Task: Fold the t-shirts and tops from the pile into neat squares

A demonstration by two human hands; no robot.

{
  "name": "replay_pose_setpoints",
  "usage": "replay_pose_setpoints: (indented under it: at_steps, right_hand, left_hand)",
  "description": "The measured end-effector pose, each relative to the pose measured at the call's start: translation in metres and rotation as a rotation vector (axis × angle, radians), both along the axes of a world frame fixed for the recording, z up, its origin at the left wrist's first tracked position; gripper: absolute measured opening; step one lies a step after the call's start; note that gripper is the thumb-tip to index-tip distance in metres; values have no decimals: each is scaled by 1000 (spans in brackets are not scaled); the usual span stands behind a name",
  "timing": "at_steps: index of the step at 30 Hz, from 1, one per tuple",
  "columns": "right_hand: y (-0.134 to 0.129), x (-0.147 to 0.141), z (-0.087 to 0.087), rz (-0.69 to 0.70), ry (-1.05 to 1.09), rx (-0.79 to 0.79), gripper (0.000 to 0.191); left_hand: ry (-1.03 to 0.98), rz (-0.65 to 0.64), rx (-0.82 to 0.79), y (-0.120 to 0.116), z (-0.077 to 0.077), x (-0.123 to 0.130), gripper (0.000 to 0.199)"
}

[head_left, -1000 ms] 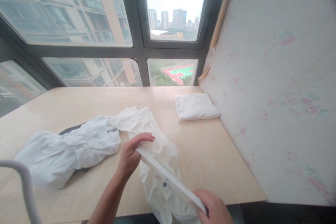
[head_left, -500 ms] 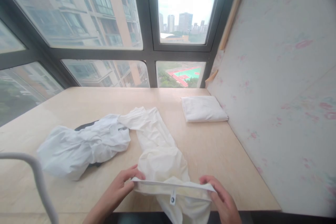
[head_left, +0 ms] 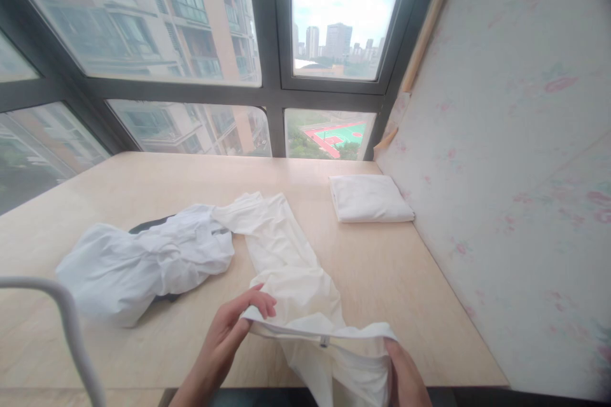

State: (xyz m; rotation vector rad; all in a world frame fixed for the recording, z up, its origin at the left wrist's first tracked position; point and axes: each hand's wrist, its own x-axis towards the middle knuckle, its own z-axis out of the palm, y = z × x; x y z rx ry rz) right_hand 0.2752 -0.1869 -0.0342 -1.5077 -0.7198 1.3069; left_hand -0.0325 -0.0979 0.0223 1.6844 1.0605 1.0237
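Observation:
A pair of thin cream-white pants (head_left: 291, 248) stretches from the middle of the table to its front edge. Between my hands runs their waistband, with a small label on its inner side. My left hand (head_left: 233, 324) grips the band's left end, thumb below and fingers curled over the top. At the opposite end, my right hand (head_left: 405, 372) is closed on the band, its fingers mostly hidden behind the fabric. Part of the cloth hangs down over the table's front edge, while the far end lies bunched on the tabletop.
Left of the pants lies a crumpled pale-blue garment (head_left: 157, 261) with something dark under it. A folded white cloth (head_left: 371, 198) rests at the back right, near the flowered wall (head_left: 515, 216). A grey curved tube (head_left: 67, 318) rises at the left front. Windows border the wooden table (head_left: 405, 292).
The waistband's label has turned and is less visible. My left hand has shifted slightly up and right, and my right-hand fingers have gone behind the cloth.

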Motion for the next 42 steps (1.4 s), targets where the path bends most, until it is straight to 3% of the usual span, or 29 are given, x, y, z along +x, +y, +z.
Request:
replay_pose_setpoints:
  at_steps: [3,6,9,12,14,17,20,23,26,30,35,38,42]
  right_hand:
    - [6,5,17,138,-38,-4,54]
    - [16,22,43,380,-61,21,47]
    - [28,53,73,599,-154,71,39]
    - [46,85,104,671,-281,119,36]
    - [62,99,126,648,-426,182,28]
    - [88,110,159,464,-729,359,21]
    - [105,113,196,307,-949,578,19]
    - [114,114,229,258,-1055,742,21]
    - [127,115,244,154,-1189,807,21]
    - [155,115,237,-81,-1409,892,23]
    - [171,107,233,-350,-1365,1001,26]
    - [169,98,251,-536,-1252,1071,25]
    - [169,86,294,-725,-1238,1248,26]
  left_hand:
    - [52,197,-82,5,0,7,45]
    - [83,347,-140,13,1,12,40]
    - [114,266,-182,22,11,11,37]
    - [134,58,-263,30,34,4,34]
    - [120,-100,-288,33,55,-2,31]
    - [146,-273,-243,40,91,-7,31]
    - [231,-279,-204,53,122,-11,28]
    - [388,-79,-51,72,140,-21,21]
    - [578,280,188,89,144,-36,22]
    - [654,627,369,98,137,-47,28]
    - [412,897,640,93,140,-44,26]
    - [272,1054,770,90,163,-37,25]
    - [145,1186,1014,95,213,-29,19]
